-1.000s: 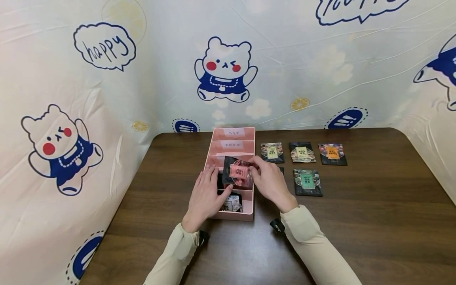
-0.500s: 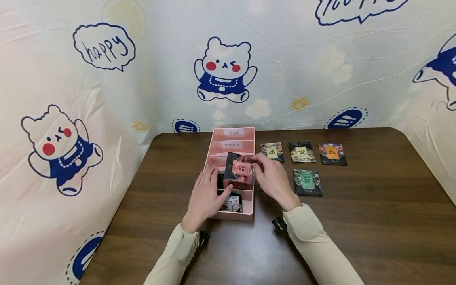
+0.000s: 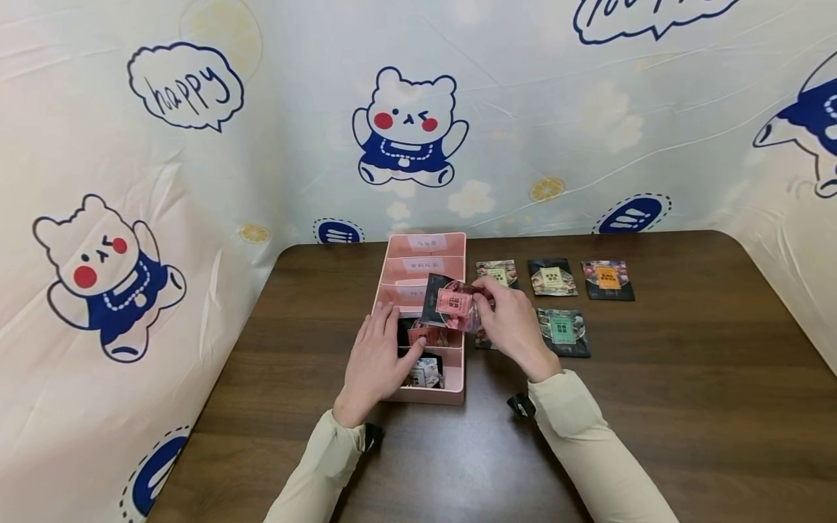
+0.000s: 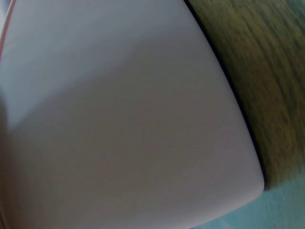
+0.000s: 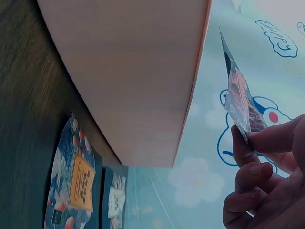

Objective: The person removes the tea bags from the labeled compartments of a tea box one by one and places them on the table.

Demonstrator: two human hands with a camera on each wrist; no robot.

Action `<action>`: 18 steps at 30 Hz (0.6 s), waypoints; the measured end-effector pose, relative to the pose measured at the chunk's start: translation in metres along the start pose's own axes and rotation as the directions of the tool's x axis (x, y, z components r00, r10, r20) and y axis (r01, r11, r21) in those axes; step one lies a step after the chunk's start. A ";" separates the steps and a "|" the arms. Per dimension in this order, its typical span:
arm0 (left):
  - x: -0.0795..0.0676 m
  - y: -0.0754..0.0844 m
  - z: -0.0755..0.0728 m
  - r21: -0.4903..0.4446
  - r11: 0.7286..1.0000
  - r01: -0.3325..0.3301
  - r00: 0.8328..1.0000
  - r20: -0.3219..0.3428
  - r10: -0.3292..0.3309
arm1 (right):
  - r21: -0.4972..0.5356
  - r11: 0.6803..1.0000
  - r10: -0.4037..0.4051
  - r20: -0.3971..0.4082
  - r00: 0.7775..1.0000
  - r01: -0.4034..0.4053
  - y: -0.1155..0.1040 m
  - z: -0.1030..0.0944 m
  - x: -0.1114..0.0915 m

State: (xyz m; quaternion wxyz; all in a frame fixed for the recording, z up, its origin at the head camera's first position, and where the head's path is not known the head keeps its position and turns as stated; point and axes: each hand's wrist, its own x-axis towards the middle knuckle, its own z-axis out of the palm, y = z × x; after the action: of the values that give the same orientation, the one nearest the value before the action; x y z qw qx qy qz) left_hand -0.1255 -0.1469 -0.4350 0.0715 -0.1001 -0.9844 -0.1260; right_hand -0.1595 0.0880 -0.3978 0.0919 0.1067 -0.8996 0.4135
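Observation:
A pink divided box (image 3: 428, 396) with paper labels in its rear compartments stands mid-table. My left hand (image 3: 375, 359) rests along its left rim with fingers extended; the left wrist view shows mostly the box's outer wall (image 4: 133, 114). Between thumb and fingertips, my right hand (image 3: 513, 319) pinches the right edge of a black tea sachet with a pink label (image 3: 451, 301), raised over the box and tilted. In the right wrist view that sachet (image 5: 243, 98) appears nearly edge-on, above the rim. Inside the box lie a red-labelled sachet (image 3: 425, 334) and, in the front compartment, a pale-labelled sachet (image 3: 426, 373).
Right of the box, several sachets lie on the brown table (image 3: 667, 407): an orange-labelled one (image 3: 609, 280), a green-labelled one (image 3: 564, 333) and a yellow-labelled one (image 3: 552, 277) among them. Another (image 3: 484, 339) is partly hidden by my right hand. A patterned cloth (image 3: 523, 109) hangs behind.
My right hand has drawn the pinched sachet up and to the right, uncovering the red-labelled sachet in the compartment below. My left hand has stayed on the rim.

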 end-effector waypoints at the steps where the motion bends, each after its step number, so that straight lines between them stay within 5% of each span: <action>1: 0.000 0.000 0.000 -0.001 1.000 0.001 1.000 0.001 -0.001 | -0.002 1.000 0.000 -0.002 1.000 0.000 0.001 -0.001 0.000; 18: 0.000 0.000 0.000 -0.009 1.000 0.007 1.000 0.003 -0.007 | -0.011 1.000 0.029 -0.042 0.999 -0.029 0.020 -0.017 0.000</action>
State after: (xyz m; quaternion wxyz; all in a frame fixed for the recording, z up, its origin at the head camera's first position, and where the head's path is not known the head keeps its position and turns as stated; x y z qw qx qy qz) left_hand -0.1256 -0.1469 -0.4347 0.0695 -0.0973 -0.9842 -0.1303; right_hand -0.1632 0.1136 -0.4014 0.1051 0.0845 -0.9013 0.4116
